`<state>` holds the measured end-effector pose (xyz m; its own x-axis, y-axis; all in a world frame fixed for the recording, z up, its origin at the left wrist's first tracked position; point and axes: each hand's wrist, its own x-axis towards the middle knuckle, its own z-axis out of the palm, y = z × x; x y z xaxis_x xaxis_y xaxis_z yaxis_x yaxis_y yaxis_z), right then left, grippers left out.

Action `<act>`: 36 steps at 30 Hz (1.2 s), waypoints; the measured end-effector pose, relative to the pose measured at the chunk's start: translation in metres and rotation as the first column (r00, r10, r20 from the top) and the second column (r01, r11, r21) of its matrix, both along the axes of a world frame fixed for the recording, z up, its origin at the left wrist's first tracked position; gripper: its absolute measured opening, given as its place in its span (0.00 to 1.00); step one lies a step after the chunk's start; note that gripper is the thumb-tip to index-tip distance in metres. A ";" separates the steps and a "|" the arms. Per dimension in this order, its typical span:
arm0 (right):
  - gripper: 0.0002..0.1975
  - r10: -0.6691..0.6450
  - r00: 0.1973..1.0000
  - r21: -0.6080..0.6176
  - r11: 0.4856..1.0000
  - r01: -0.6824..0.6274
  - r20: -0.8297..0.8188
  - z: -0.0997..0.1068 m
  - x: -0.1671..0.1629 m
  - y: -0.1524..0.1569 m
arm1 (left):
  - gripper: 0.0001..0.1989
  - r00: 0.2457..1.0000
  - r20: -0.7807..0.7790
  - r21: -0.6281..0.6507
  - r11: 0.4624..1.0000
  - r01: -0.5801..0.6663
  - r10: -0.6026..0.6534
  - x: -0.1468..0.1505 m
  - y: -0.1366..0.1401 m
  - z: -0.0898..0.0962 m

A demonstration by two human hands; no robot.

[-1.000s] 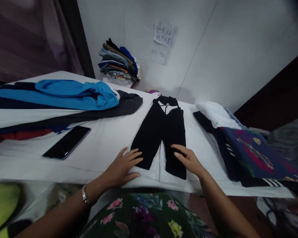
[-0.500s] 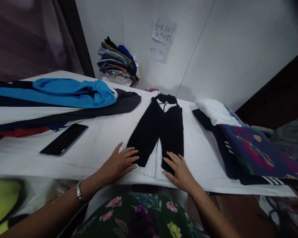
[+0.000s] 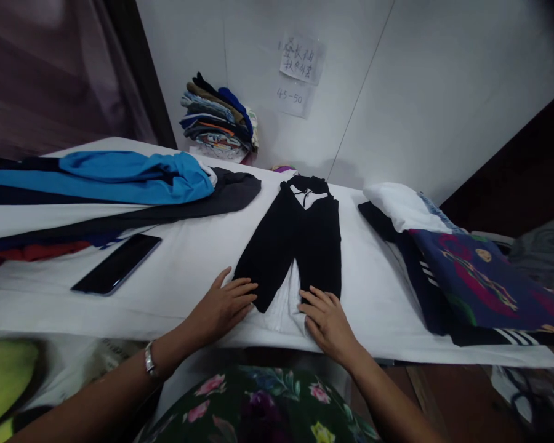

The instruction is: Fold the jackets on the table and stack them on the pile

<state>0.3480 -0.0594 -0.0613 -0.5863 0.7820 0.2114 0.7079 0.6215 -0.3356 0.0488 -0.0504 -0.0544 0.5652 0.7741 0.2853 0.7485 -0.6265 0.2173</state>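
A pair of black pants (image 3: 292,231) lies spread on the white-covered table (image 3: 198,246), waist end away from me and the two legs pointing toward me. White shows inside the waist opening, where a drawstring hangs. My left hand (image 3: 226,301) rests flat with fingers apart on the hem of the left leg. On the lower end of the right leg lies my right hand (image 3: 327,320), its fingers stretched out over the cloth and covering part of that hem. Neither hand grips the fabric.
Left of the pants is a black phone (image 3: 116,264). Behind it lie a blue garment (image 3: 138,178) and a dark grey one (image 3: 233,187). A stack of folded clothes (image 3: 219,117) stands by the wall. At right, a purple patterned garment (image 3: 484,283) tops a pile beside white cloth (image 3: 401,206).
My right hand has shifted slightly on the right leg's hem, covering more of it. My left hand stays nearly in place, and the pants lie almost the same.
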 end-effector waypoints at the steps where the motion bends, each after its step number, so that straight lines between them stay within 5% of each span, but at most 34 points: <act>1: 0.15 -0.003 0.999 0.013 1.000 0.004 -0.051 0.000 0.001 0.001 | 0.13 1.000 0.029 -0.004 1.000 -0.005 0.006 0.002 0.001 0.004; 6: 0.14 -0.024 0.946 0.050 0.998 0.043 -0.322 0.009 -0.003 0.002 | 0.14 0.968 0.234 -0.040 0.996 -0.084 0.091 0.014 -0.001 0.022; 12: 0.13 0.053 0.998 -0.009 0.999 -0.053 -0.038 0.004 -0.025 -0.007 | 0.13 0.984 0.180 0.012 1.000 -0.018 0.016 0.034 -0.010 -0.002; 20: 0.15 0.051 0.998 0.009 0.999 -0.050 -0.041 0.001 -0.028 -0.009 | 0.11 0.985 0.168 0.139 0.990 0.005 -0.028 0.032 -0.012 -0.012; 27: 0.25 0.159 0.987 -0.090 0.983 -0.161 -0.032 0.017 -0.021 -0.015 | 0.09 0.976 0.184 0.078 0.991 0.105 -0.117 0.017 -0.012 -0.012; 29: 0.27 0.131 0.983 -0.020 0.991 -0.135 -0.132 0.017 -0.008 -0.010 | 0.11 0.962 0.274 0.032 0.999 0.015 -0.023 0.006 -0.008 -0.009; 31: 0.25 -0.037 0.962 0.019 0.999 0.044 -0.269 0.011 0.008 0.002 | 0.14 0.891 0.395 -0.110 0.974 -0.199 0.227 -0.004 -0.001 -0.005; 33: 0.24 -0.283 0.878 -0.060 0.958 0.282 -0.387 0.000 0.024 0.020 | 0.20 0.739 0.447 -0.360 0.858 -0.366 0.503 -0.010 0.008 -0.002; 36: 0.30 -0.581 0.695 -0.336 0.814 0.475 -0.424 -0.017 0.043 0.046 | 0.29 0.576 0.419 -0.651 0.674 -0.348 0.702 -0.013 0.020 0.000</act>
<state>0.3910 -0.0133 -0.0786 0.0780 0.9834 0.1637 0.6054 0.0838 -0.7915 0.0356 -0.0303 -0.0546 -0.1550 0.9841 -0.0870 0.4885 0.1529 0.8591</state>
